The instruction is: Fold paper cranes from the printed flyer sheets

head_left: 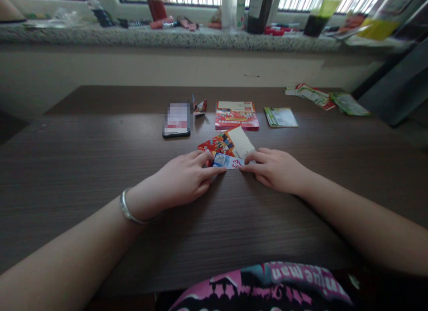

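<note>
A partly folded paper leaflet [229, 144] lies on the dark wooden table in front of me. Its upper part forms a red and cream point, and a blue and white strip with a QR code runs along its lower edge. My left hand [183, 177] presses the left end of that strip with thumb and fingers. At the right end, my right hand [279, 170] pinches the strip with its fingertips. Just beyond the leaflet sits a stack of red and cream leaflets [236, 117]. The fingers cover both ends of the fold.
A phone [177, 120] lies left of the stack, beside a small folded paper piece [200, 107]. To the right is a pile of green and white papers [281, 117]. More leaflets [316, 97] lie at the table's back right. Bottles and pens crowd the stone windowsill [187, 38].
</note>
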`<state>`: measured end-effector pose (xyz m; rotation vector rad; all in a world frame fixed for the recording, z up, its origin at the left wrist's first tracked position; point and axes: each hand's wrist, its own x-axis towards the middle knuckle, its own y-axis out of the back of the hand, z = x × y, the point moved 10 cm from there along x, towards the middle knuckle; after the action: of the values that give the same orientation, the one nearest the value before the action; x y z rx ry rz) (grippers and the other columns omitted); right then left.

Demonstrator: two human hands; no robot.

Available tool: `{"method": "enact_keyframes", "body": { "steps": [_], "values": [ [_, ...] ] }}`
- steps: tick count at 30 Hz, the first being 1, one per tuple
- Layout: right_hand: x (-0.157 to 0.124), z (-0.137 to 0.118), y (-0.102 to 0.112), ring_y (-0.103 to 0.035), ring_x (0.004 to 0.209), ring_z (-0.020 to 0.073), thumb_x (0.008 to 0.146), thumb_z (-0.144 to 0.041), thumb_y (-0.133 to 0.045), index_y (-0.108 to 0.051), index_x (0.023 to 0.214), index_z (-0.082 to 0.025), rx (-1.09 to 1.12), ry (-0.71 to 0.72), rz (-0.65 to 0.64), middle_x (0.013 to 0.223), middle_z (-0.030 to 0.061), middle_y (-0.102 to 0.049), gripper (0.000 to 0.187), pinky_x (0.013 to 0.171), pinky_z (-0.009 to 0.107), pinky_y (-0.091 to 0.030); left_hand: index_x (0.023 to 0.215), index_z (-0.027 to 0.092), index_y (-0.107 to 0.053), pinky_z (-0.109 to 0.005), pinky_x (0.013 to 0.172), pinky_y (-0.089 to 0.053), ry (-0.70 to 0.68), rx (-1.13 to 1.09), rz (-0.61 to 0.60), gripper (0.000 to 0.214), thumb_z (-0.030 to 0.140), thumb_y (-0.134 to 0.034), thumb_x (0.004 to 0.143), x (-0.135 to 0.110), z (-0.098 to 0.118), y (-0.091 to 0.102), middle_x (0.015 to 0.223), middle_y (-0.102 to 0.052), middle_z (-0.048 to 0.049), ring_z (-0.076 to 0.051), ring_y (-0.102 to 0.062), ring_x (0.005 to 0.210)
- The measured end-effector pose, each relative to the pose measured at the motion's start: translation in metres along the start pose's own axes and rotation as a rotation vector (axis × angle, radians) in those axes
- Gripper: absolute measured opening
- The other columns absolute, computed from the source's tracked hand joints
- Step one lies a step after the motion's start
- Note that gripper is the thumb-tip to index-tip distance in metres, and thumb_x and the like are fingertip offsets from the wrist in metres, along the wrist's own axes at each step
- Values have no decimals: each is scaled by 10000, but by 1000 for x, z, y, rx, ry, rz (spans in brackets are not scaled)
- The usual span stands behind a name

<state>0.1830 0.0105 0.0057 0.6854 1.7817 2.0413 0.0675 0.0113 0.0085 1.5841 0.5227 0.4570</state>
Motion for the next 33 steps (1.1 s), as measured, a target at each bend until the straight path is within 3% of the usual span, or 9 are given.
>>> {"method": "enact_keyframes", "body": {
  "steps": [7,14,28,33],
  "values": [
    [-13,15,6,-629,875,190,847,-180,-516,-740,990,-223,93,-39,11,1017,61,-703,268,745,322,-482,1193,298,-656,-381,1004,-473,-55,-155,33,343,236,-426,947,-3,-16,-4,1263,-581,-62,-212,-559,1148],
    [-24,32,3,-647,889,166,802,-157,-490,-742,952,-229,258,-75,-3,1042,35,-704,303,770,304,-496,1032,242,-711,-368,1031,-453,-87,-291,-2,326,333,-401,981,-4,-26,-4,1266,-614,-41,-199,-550,1184],
    [-30,49,-2,-606,763,156,848,-247,-489,-679,770,-197,323,-66,-17,870,44,-672,211,695,282,-439,976,232,-718,-366,1043,-434,-70,-358,58,287,343,-454,961,-3,-31,-5,1241,-635,-39,-195,-551,1180],
    [-32,65,-4,-565,715,155,897,-230,-445,-613,744,-180,381,-200,101,780,49,-619,233,682,294,-440,1004,197,-688,-363,1003,-458,-22,-325,69,289,328,-432,965,-2,-31,-6,1177,-647,-66,-197,-576,1114]
  ]
}}
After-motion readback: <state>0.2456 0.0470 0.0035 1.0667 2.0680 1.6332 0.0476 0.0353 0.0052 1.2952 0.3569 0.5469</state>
